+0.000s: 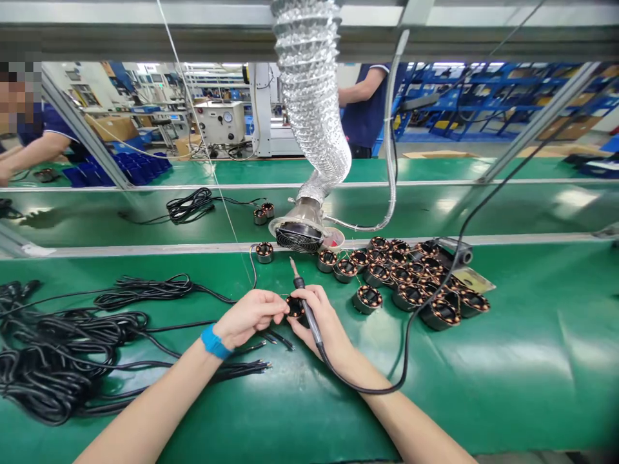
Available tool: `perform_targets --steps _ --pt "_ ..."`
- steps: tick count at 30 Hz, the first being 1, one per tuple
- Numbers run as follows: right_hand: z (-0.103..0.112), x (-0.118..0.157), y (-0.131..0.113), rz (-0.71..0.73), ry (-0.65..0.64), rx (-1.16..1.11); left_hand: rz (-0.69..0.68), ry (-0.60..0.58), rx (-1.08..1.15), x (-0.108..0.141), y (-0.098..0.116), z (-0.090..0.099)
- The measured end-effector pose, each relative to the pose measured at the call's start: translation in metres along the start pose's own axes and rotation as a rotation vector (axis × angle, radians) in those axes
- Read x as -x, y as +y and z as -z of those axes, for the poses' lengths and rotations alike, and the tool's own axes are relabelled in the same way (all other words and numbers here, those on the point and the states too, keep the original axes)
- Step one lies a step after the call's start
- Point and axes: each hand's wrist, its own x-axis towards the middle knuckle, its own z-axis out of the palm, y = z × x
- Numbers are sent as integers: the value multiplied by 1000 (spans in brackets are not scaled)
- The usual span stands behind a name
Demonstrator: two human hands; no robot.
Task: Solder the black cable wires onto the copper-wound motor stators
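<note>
My right hand (323,322) is closed round a soldering iron (309,316), its tip pointing up and away, with a cord trailing to the right. The thumb of that hand also rests against a small round motor stator (294,307). At the stator's left side, my left hand (256,316) has thumb and fingers pinched together; what they hold is too small to name. A blue band is on my left wrist. Cut ends of black cables (251,367) lie below the hands. One stator (367,299) stands close by on the right.
Coiled black cables (58,361) cover the left of the green bench. Several stators (403,276) cluster at right. A fume hood (302,225) on a silver duct hangs ahead, near a tape roll (333,238). Two people work beyond the metal frame.
</note>
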Motion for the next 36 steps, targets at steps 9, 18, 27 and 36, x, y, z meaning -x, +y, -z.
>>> perform_targets --steps 9,18,27,36 --pt "4 2 -4 2 -23 -39 -397 426 -520 5 5 0" --pt "3 2 -4 1 11 -31 -153 153 -382 3 9 11" --pt "1 1 -2 0 26 -38 -77 230 -214 0 1 -13" --pt "4 2 -4 -21 22 -37 -252 236 -612 0 2 25"
